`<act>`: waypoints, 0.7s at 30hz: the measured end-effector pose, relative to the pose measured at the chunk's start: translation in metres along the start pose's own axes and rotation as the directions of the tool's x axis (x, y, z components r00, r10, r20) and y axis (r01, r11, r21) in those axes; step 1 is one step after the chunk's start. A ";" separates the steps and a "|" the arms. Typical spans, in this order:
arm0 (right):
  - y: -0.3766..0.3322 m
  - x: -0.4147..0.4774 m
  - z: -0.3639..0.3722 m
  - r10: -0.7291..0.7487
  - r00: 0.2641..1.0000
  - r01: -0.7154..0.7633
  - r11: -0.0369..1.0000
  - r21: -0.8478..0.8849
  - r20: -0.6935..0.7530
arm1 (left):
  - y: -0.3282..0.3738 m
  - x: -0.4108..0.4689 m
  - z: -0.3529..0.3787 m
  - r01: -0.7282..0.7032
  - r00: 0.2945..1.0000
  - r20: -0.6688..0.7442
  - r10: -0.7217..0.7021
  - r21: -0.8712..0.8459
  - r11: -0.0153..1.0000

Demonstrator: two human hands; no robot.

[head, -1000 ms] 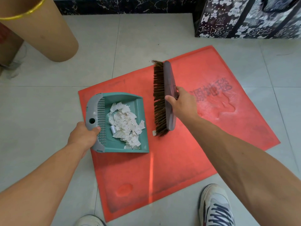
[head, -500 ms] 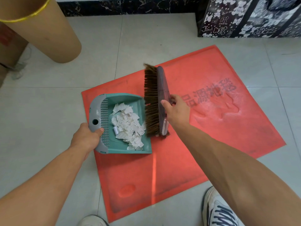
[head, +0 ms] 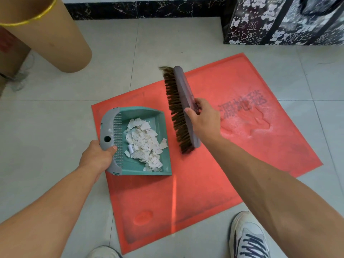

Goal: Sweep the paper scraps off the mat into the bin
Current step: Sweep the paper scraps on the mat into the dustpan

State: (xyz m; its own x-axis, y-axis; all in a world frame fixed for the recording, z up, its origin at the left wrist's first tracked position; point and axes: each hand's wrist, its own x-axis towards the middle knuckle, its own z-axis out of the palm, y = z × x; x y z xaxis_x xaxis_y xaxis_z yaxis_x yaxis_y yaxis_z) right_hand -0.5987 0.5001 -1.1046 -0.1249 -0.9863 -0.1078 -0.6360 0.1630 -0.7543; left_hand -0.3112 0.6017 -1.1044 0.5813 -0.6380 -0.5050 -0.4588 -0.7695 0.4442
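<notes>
A red mat [head: 214,174] lies on the tiled floor. On its left part rests a teal dustpan [head: 160,146] with a grey handle, and a heap of white paper scraps [head: 145,144] fills it. My left hand [head: 96,157] grips the grey handle. My right hand [head: 202,120] holds a grey brush [head: 184,101] with brown bristles, lifted a little to the right of the pan's open edge, bristles facing the pan. A tall brown cardboard bin [head: 46,34] stands at the far left, off the mat.
A black-and-white patterned bag [head: 283,21] stands at the far right by a dark marble skirting. My white shoes [head: 249,237] are at the mat's near edge. A cardboard box sits behind the brown bin at the left edge.
The brush swept left against the pan's open edge, pushing the last scrap in, then pulled back right and lifted. The dustpan stayed in place in my left hand.
</notes>
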 end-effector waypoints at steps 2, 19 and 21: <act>-0.001 -0.003 -0.003 -0.064 0.998 0.068 0.982 -0.177 0.027 | 0.000 -0.001 0.000 0.001 1.000 -0.001 -0.001 0.008 1.000; -0.017 -0.048 0.040 0.126 0.884 -0.075 0.989 -0.130 0.450 | -0.004 0.000 -0.002 0.067 0.997 0.038 -0.062 -0.142 0.988; -0.021 -0.051 0.040 0.085 0.885 -0.041 0.994 -0.104 0.458 | -0.010 0.003 -0.002 0.107 0.993 0.067 -0.097 -0.184 0.977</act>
State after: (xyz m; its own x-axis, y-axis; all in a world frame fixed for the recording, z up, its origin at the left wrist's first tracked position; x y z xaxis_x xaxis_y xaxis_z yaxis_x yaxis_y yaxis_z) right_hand -0.5484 0.5459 -1.1088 0.1845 -0.8707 -0.4558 -0.7063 0.2050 -0.6776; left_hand -0.3029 0.6075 -1.1089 0.5762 -0.5611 -0.5943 -0.2623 -0.8156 0.5157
